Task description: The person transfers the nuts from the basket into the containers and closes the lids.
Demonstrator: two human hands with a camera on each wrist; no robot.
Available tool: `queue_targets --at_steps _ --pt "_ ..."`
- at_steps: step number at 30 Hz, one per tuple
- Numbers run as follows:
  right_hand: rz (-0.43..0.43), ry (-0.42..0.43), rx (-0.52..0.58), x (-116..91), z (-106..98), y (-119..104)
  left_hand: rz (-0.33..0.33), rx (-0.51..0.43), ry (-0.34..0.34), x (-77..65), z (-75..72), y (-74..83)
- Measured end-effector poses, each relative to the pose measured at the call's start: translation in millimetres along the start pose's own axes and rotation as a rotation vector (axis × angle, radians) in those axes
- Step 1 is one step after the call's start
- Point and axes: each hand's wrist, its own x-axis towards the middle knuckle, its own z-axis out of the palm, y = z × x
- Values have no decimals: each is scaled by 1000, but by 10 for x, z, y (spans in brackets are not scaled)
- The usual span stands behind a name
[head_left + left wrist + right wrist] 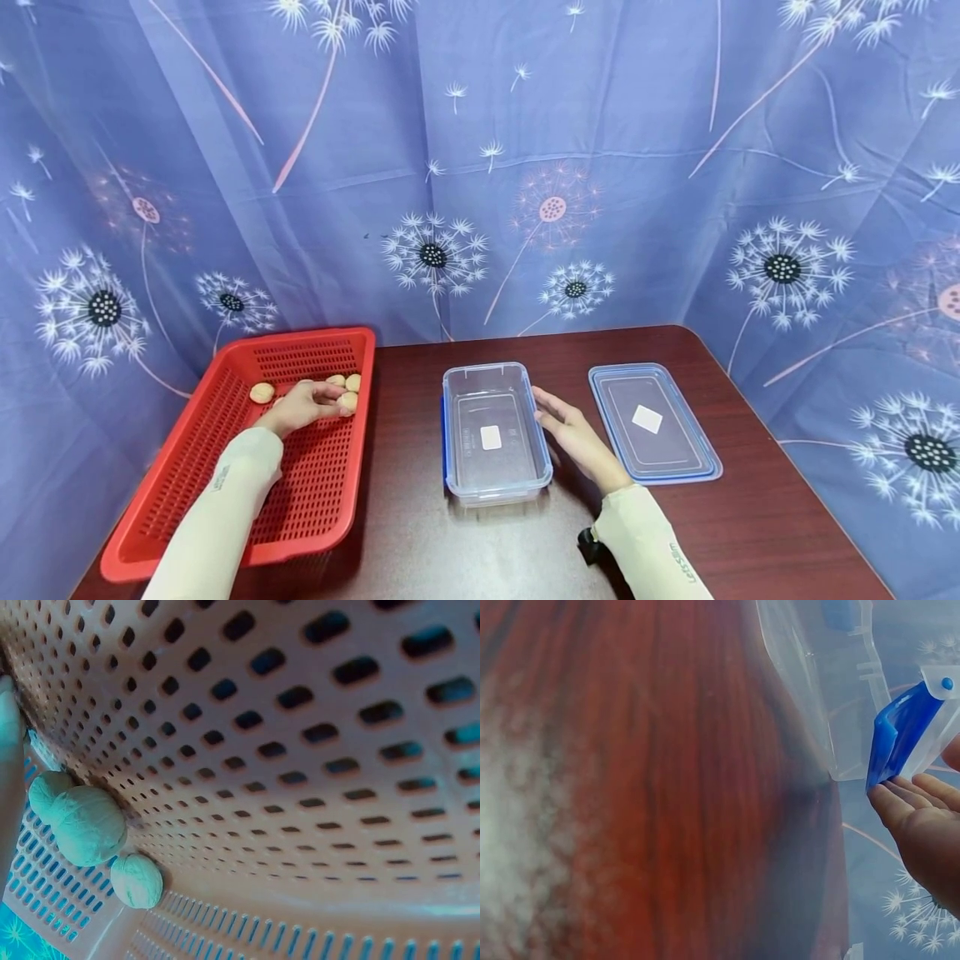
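Observation:
My left hand (303,404) reaches into the red basket (247,554) with thumb and fingers parted beside a walnut (348,402). Two more walnuts (353,382) lie just beyond it, in the basket's far right corner. The left wrist view shows a large walnut (88,825) with a gap between it and the finger (9,742) at the frame's edge. My right hand (570,429) stands at the right side of a clear plastic container (495,492). Its extended fingertips touch a hanging blue latch (907,731), seen in the right wrist view.
Another walnut (262,392) sits on the basket floor, left of my left hand. A clear, blue-edged lid (656,450) with a white label lies flat right of the container. All stand on a dark brown table (780,500), with a blue dandelion-print curtain (495,108) behind.

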Motion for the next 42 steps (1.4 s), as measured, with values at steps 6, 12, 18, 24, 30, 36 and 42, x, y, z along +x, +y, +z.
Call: queue_targets --at_steps 6,12,18,24,30,36,42 --pt "-6 -3 11 9 4 8 -24 16 7 -68 -62 141" --pt "-6 4 21 6 8 18 -24 30 20 -109 -167 304" --pt "-12 -3 26 -4 15 20 -35 59 34 -152 -233 390" --pt "-27 -1 19 6 8 28 -82 48 42 -200 -337 506" --pt "-35 11 10 24 -5 27 -116 13 87 -262 -412 707" --pt "-47 24 -18 35 -21 24 -121 27 131 -304 -420 920" --pt "-47 24 -42 23 4 36 -138 13 161 -360 -342 1174"
